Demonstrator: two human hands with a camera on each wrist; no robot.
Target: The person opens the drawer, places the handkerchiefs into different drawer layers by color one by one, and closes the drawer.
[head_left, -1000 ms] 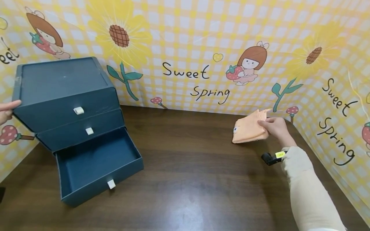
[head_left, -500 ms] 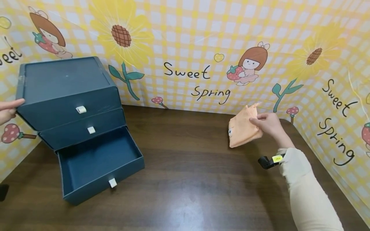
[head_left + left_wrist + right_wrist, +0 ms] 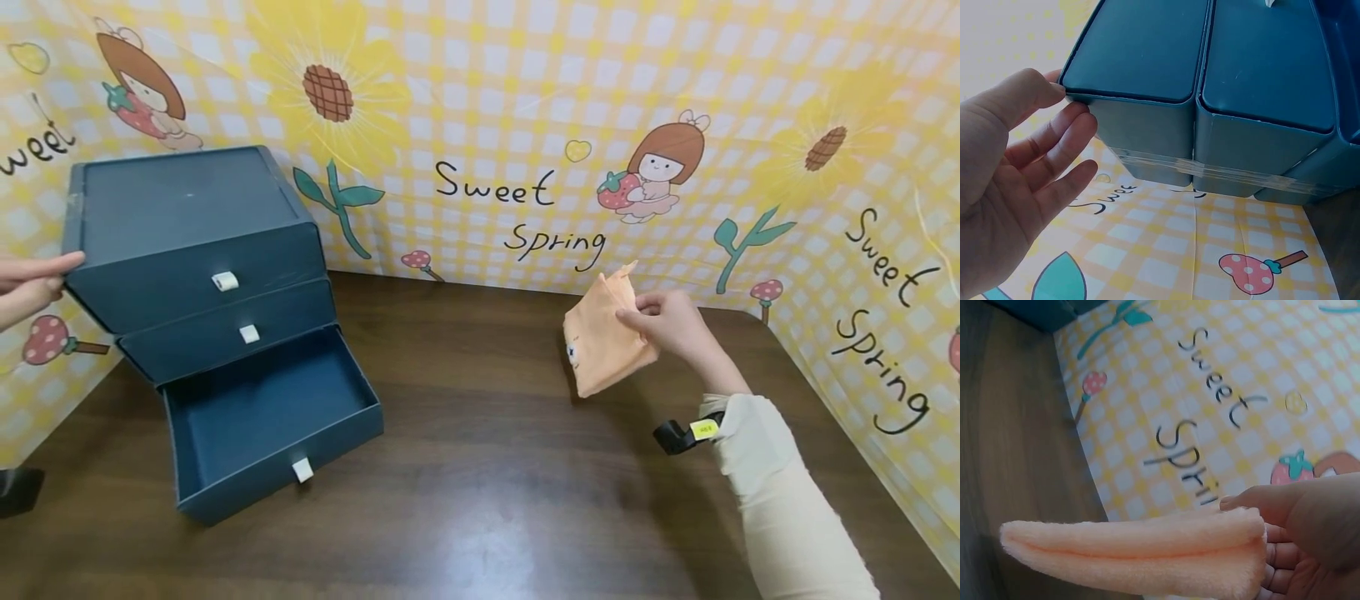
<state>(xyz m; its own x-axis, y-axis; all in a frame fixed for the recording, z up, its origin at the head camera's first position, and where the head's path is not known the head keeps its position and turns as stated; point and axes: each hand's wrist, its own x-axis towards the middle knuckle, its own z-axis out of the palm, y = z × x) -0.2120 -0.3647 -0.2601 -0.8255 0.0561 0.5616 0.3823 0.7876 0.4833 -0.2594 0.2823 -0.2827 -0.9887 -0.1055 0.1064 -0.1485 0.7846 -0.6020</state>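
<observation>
In the head view my right hand [image 3: 671, 329] pinches a folded peach plush cloth [image 3: 603, 342] with a small embroidered eye, holding it tilted over the right part of the table. The right wrist view shows the cloth's fuzzy folded edge [image 3: 1135, 556], with the thumb on top and fingers beneath. At the far left, my left hand [image 3: 26, 287] touches the upper front corner of a dark blue drawer box [image 3: 187, 200]. Up close, the left hand's thumb [image 3: 1041, 90] lies at that corner while its other fingers extend loosely beside it. The box's bottom drawer [image 3: 262, 417] is pulled out and has nothing inside.
Two upper drawers stay closed, each with a white pull tab [image 3: 225, 281]. Clear tape [image 3: 1191, 165] runs along the box's side. A brown wooden table [image 3: 480, 467] lies beneath, with a yellow checked backdrop [image 3: 480, 108] behind and at both sides.
My right hand has carried the peach cloth leftward and tilted it more steeply. The whole view shifts slightly, bringing more of my left hand in; it stays at the box's corner.
</observation>
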